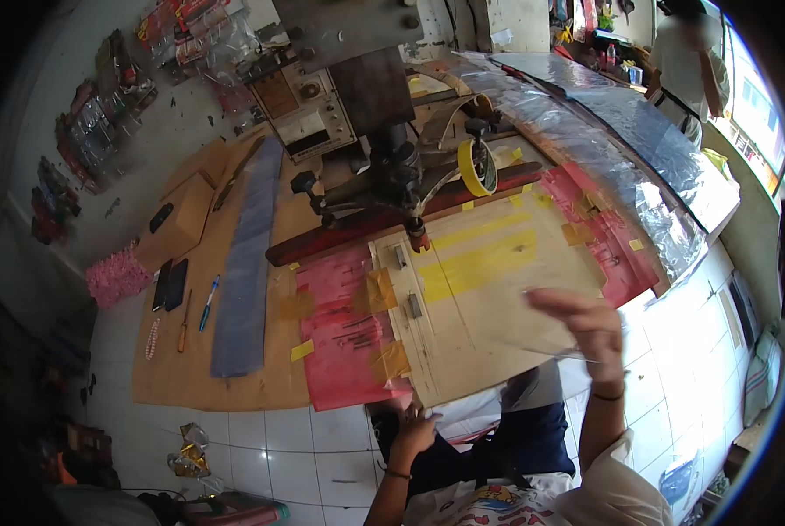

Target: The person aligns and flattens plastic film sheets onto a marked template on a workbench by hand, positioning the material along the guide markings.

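My right hand [589, 331] is raised over the right front of the tan work board [489, 324], its fingers bent to the left and blurred. A thin clear plastic sheet [546, 347] seems to hang from it, its faint edges running left over the board. Down at the board's front edge, above my lap, my left hand [417, 431] has curled fingers; what they hold, if anything, cannot be made out. Two small dark metal blocks [414, 305] lie on the board's left side. Above its far edge stands a dark press head [401, 175] with spreading arms.
Red taped sheets [344, 320] flank the board. A yellow tape roll [477, 167] hangs on the press. Leftward lie a long bluish plastic strip [250, 263], a pen [209, 302], a screwdriver [184, 323] and phones [176, 284]. Another person [686, 70] stands at the back right.
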Available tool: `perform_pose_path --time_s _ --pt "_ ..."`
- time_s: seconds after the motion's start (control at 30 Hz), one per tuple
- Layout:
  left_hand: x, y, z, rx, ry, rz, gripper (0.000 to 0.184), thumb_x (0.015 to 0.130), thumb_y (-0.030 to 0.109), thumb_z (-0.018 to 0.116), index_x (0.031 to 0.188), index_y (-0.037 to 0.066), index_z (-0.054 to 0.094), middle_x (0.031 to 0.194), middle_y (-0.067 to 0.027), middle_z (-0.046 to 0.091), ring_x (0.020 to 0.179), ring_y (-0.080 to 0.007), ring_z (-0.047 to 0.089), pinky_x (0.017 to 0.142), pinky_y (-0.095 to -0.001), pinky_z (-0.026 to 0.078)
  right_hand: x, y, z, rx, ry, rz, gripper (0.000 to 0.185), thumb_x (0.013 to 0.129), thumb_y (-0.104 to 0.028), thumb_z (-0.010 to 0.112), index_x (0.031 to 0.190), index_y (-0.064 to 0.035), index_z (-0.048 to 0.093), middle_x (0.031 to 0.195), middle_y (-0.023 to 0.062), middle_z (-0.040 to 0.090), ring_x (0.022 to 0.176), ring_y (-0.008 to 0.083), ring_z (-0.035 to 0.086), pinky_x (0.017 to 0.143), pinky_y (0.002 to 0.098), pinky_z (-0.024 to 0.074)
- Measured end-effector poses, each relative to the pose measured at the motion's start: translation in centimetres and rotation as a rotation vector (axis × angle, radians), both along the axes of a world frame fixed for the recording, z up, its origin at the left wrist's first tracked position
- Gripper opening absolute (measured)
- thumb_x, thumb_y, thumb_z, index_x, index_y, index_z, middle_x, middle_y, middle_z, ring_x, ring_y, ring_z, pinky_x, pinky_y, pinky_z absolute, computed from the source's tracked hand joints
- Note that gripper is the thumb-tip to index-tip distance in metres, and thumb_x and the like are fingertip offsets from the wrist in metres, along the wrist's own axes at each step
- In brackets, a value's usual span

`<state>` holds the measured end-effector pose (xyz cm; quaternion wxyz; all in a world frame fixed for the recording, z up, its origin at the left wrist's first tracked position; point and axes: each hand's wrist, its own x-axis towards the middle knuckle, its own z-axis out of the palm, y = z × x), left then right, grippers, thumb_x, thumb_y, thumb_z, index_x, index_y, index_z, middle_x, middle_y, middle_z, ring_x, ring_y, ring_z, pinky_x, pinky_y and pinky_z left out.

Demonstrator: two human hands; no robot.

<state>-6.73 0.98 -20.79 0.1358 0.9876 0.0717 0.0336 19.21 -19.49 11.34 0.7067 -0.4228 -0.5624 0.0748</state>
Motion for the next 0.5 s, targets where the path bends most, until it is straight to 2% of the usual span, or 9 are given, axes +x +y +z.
perform_pose_path --time_s 0.03,0.07,0.13,0.17,0.23,0.33,0.43,0.47,0.5 --pt "-0.3 -0.9 0.1 0.01 0.032 -0.017 0.041 0.093 0.016 0.07 0.134 0.009 0.066 0.123 -0.0201 0.071 0.121 -0.0409 0.064 0.108 -0.0479 0.048 0.4 1.4 0.3 -0.13 -0.02 0.071 0.042 0.11 -0.032 0.049 0.13 -0.0025 0.07 0.146 0.0335 0.058 0.137 0.0487 0.056 0.115 0.0511 0.043" --pt "0.0 -1.2 1.3 -0.192 0.14 -0.061 0.044 0.095 0.018 0.07 0.137 0.008 0.064 0.126 -0.0197 0.07 0.124 -0.0395 0.063 0.109 -0.0469 0.047 0.9 2.4 -0.1 -0.259 -0.085 0.077 0.037 0.111 -0.028 0.05 0.132 -0.0063 0.071 0.146 0.027 0.06 0.136 0.0433 0.059 0.114 0.0467 0.0451" --pt "0.8 -1.6 5.3 -0.601 0.369 -0.14 0.049 0.098 0.023 0.07 0.143 0.008 0.06 0.133 -0.019 0.068 0.13 -0.0367 0.061 0.113 -0.0448 0.045 1.5 4.0 -2.5 -0.451 -0.177 0.017 0.033 0.11 -0.024 0.052 0.131 -0.0072 0.072 0.145 0.0234 0.062 0.134 0.0404 0.061 0.112 0.0448 0.0466" --pt "1.1 -1.6 8.4 -0.725 0.4 -0.197 0.051 0.099 0.026 0.071 0.144 0.007 0.059 0.136 -0.0187 0.067 0.13 -0.0361 0.061 0.113 -0.0441 0.045 1.6 4.6 -3.0 -0.548 -0.225 -0.012 0.032 0.11 -0.022 0.053 0.131 -0.0077 0.072 0.144 0.0216 0.063 0.133 0.039 0.062 0.111 0.0439 0.0474" --pt "1.8 -1.5 15.6 -0.987 0.457 -0.316 0.054 0.1 0.031 0.071 0.146 0.005 0.058 0.141 -0.0182 0.065 0.132 -0.0348 0.06 0.113 -0.0428 0.046 1.4 4.8 -2.5 -0.53 -0.248 -0.045 0.028 0.107 -0.019 0.058 0.126 -0.0073 0.074 0.141 0.0195 0.065 0.128 0.0389 0.062 0.109 0.0446 0.049" --pt "3.1 -0.8 21.0 -1.127 0.248 -0.406 0.056 0.102 0.035 0.07 0.147 0.005 0.057 0.142 -0.0189 0.064 0.131 -0.0341 0.061 0.112 -0.0404 0.046 1.0 4.9 -2.7 -0.526 -0.233 -0.067 0.024 0.104 -0.014 0.062 0.122 -0.0076 0.076 0.14 0.0195 0.065 0.127 0.0386 0.062 0.108 0.0445 0.0496" --pt "5.8 -1.1 20.1 -0.791 0.049 -0.431 0.06 0.101 0.038 0.071 0.147 0.003 0.055 0.139 -0.0195 0.065 0.132 -0.0329 0.061 0.113 -0.0407 0.045 0.8 5.3 -3.0 -0.516 -0.255 -0.111 0.022 0.099 -0.011 0.066 0.118 -0.0085 0.077 0.142 0.0192 0.064 0.127 0.038 0.062 0.108 0.0438 0.0501" --pt "6.6 -1.5 20.2 -0.781 0.213 -0.381 0.067 0.101 0.039 0.071 0.152 0.001 0.048 0.146 -0.0218 0.059 0.136 -0.035 0.057 0.116 -0.0425 0.042 0.6 5.3 -2.8 -0.524 -0.259 -0.134 0.021 0.098 -0.01 0.068 0.117 -0.0093 0.077 0.143 0.019 0.063 0.127 0.0379 0.062 0.107 0.0436 0.0503" --pt "7.2 -2.1 18.8 -0.777 0.199 -0.351 0.067 0.101 0.036 0.07 0.153 0.002 0.045 0.148 -0.0242 0.056 0.139 -0.0367 0.053 0.118 -0.0429 0.04 0.5 5.2 -2.7 -0.537 -0.267 -0.159 0.021 0.096 -0.01 0.07 0.115 -0.0101 0.078 0.144 0.0188 0.062 0.127 0.0378 0.062 0.107 0.0433 0.0504"
